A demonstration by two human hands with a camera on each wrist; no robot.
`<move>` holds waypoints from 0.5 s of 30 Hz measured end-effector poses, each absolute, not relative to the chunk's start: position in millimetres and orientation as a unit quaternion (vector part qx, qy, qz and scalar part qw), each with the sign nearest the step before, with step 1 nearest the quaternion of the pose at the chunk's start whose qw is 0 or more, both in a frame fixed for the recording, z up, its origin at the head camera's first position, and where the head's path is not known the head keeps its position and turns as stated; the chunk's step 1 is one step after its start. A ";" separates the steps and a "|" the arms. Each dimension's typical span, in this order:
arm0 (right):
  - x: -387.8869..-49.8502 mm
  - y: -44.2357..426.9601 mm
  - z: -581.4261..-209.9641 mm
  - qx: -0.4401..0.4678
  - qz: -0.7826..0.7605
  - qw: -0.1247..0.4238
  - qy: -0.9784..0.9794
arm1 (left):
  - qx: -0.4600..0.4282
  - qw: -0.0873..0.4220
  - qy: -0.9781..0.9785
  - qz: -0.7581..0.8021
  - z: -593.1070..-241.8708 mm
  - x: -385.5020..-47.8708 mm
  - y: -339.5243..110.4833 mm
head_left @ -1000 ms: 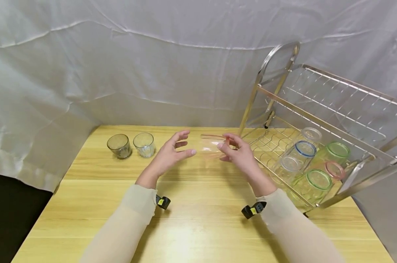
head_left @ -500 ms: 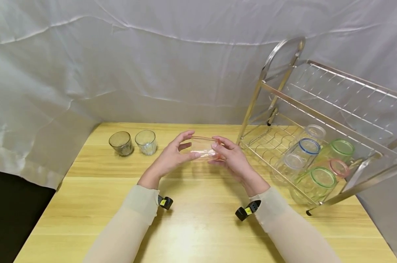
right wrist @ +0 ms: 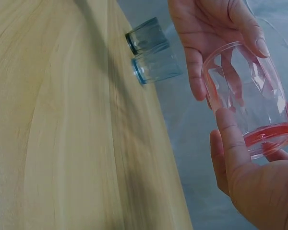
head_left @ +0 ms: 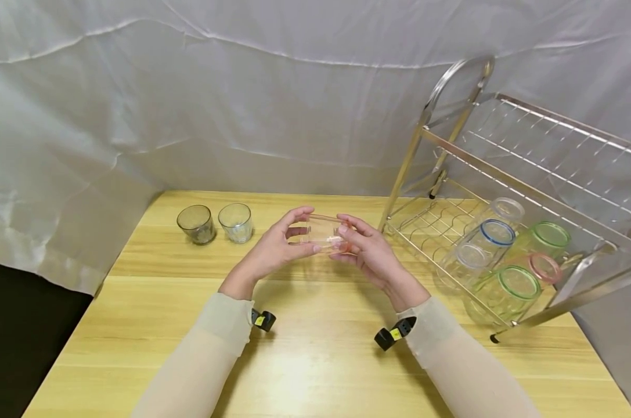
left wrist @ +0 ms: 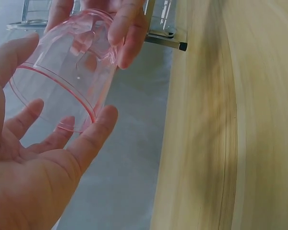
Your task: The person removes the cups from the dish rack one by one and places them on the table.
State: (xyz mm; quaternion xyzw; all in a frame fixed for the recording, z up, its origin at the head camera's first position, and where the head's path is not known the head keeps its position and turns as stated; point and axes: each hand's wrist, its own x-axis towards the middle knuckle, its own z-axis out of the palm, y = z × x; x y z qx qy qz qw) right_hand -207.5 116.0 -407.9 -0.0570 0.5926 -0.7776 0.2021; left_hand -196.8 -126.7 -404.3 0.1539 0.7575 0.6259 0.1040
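A clear pink glass (head_left: 323, 233) lies on its side in the air above the table, between the two hands. The left hand (head_left: 273, 247) grips its rim end, thumb and fingers spread round the pink rim, as the left wrist view shows on the glass (left wrist: 67, 76). The right hand (head_left: 370, 249) holds the base end with thumb and fingertips. In the right wrist view the thick pink base of the glass (right wrist: 269, 136) rests among the fingers of the right hand (right wrist: 259, 187), its open mouth towards the left hand (right wrist: 211, 28).
A grey-brown glass (head_left: 197, 225) and a clear glass (head_left: 235, 223) stand at the table's back left. On the right is a two-tier metal rack (head_left: 406, 168); several upturned glasses, among them a blue-rimmed one (head_left: 495, 233) and a green one (head_left: 519, 284), fill its lower shelf.
The right hand has brought the pink glass leftwards to the left hand, whose fingers have gone from free to round its rim. The view has shifted slightly.
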 end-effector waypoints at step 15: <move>-200.5 135.3 -408.5 -0.084 -0.567 0.106 0.813 | 0.129 0.048 0.854 0.502 -382.5 -198.3 -136.7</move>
